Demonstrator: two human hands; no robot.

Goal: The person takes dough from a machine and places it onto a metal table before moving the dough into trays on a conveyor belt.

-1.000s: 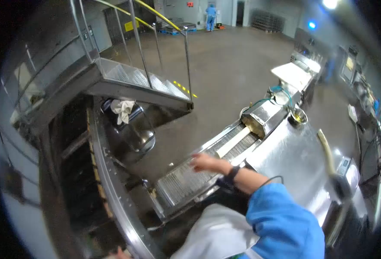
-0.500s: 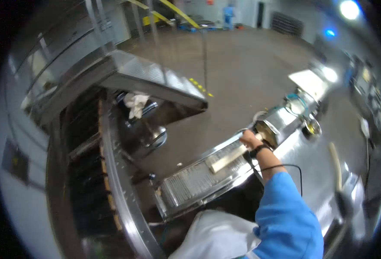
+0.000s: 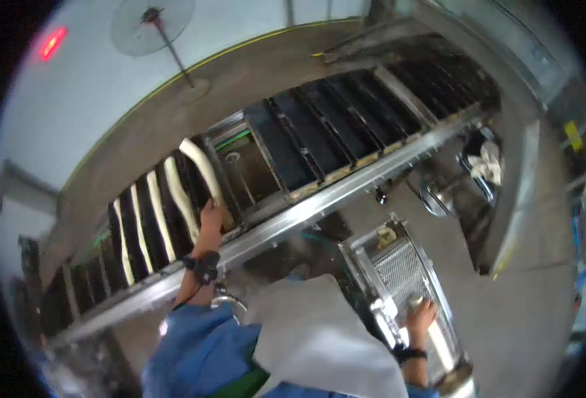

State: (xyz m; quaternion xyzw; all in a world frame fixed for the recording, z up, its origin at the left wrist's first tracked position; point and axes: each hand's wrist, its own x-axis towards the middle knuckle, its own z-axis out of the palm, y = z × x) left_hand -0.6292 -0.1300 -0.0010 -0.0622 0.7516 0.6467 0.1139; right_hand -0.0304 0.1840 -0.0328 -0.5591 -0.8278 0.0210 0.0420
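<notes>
At 9 o'clock I have four long, pale cream ropes of what looks like dough (image 3: 161, 219) laid side by side in narrow black trough-like trays (image 3: 148, 222). A fifth, the curved pale rope nearest the centre (image 3: 201, 166), lies to their right, its far end toward 10 o'clock. My left grip (image 3: 212, 215), a bare hand with a black wristband, is at that rope's near end; I cannot tell whether the fingers close on it or only press it.

The long polished steel rail (image 3: 293, 215) runs from 8 o'clock up to 2, and more flat black trays (image 3: 332, 129) sit beyond it at 1 o'clock.

Between 4 and 5 o'clock is the silver metal mesh conveyor belt (image 3: 399, 265), carrying another smooth pale rope (image 3: 444, 345). My right grip (image 3: 421, 316) seems curled around this one close to its end, a short stub showing past the fingers.

I judge these ropes soft, limp and moderately heavy for their length, maybe tacky. A pinch would likely dent or stretch them, and one-ended lifting could make them sag. I would cradle each from underneath near both ends, with broad, light finger contact.
</notes>
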